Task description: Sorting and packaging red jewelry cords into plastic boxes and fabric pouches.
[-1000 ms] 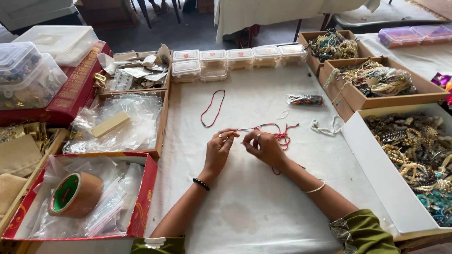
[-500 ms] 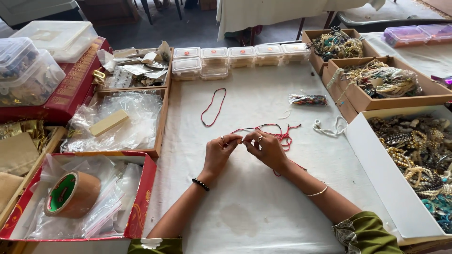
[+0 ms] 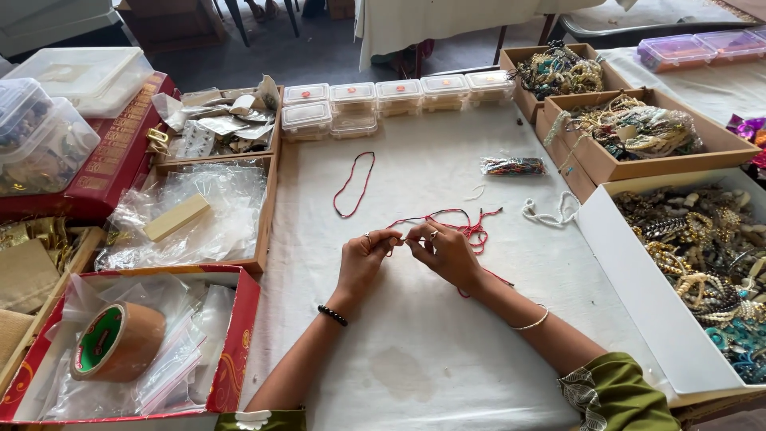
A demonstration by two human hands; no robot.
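A black bead bracelet (image 3: pixel 332 315) is worn on the left wrist, a thin bangle (image 3: pixel 531 322) on the right; olive sleeve (image 3: pixel 618 395) at five o'clock.

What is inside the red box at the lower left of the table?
The red box holds a brown tape roll lying on clear plastic bags. Anything beneath the bags is covered.

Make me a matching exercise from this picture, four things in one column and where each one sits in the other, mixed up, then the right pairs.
Things:
1. roll of brown tape
2. red and black cord loop
3. white cord
4. black bead bracelet

Places:
A. on the left hand's wrist
B. in the red-rimmed tray at lower left
C. flat on the white cloth, beyond the hands
D. on the cloth beside the white tray of jewellery

Pairs: 1-B, 2-C, 3-D, 4-A
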